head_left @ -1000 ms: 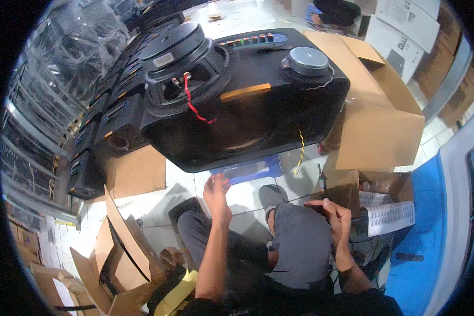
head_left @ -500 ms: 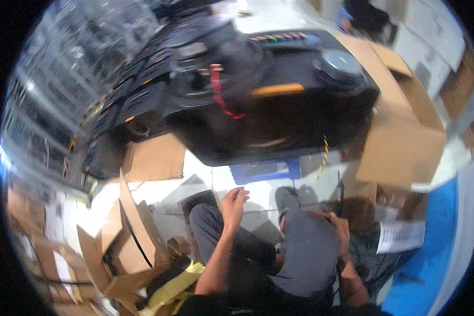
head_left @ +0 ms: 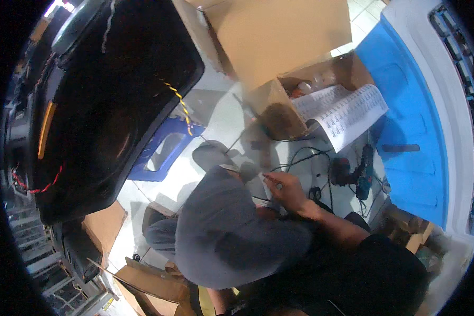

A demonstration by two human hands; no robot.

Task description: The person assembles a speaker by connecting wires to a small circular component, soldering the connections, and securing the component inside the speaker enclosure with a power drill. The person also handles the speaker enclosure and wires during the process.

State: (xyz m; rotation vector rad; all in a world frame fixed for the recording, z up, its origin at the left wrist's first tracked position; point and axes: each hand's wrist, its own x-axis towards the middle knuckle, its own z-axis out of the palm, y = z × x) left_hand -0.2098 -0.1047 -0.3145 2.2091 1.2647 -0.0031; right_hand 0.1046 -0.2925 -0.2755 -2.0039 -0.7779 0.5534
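Observation:
My right hand (head_left: 285, 190) hovers beside my bent knee, over the tiled floor. Its fingers are closed in a pinch; a small pale tip shows at the fingertips, but what it belongs to is not clear. Of my left arm only a piece of the forearm (head_left: 218, 301) shows at the lower edge; the hand is hidden below my grey trouser leg (head_left: 221, 226). To the right of my right hand, a dark green and black power drill (head_left: 364, 173) lies on the floor among black cables (head_left: 329, 179).
A large black plastic housing (head_left: 105, 105) fills the left, with a yellow-black twisted wire (head_left: 180, 101) hanging from it. Below is a blue plastic stool (head_left: 160, 150). Ahead stands an open cardboard box (head_left: 284, 108) with a printed sheet (head_left: 353, 113). A blue panel (head_left: 411, 131) borders the right.
My view has swung right, so the black housing now lies left and the box and drill show nearer. My left hand has dropped out of sight; my right hand now reaches past the knee.

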